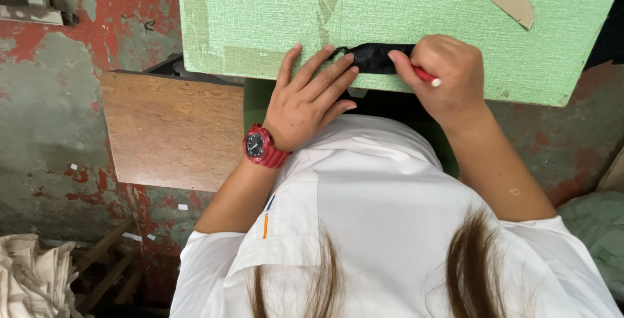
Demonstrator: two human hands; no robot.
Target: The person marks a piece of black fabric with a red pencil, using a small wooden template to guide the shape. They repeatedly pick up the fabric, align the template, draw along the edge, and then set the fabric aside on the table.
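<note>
narrow black fabric strip [374, 58], flat on green table [260, 12]

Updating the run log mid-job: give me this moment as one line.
left hand: flat, pressing black fabric strip | right hand: gripping red pencil, tip at strip | surface: green table edge
</note>
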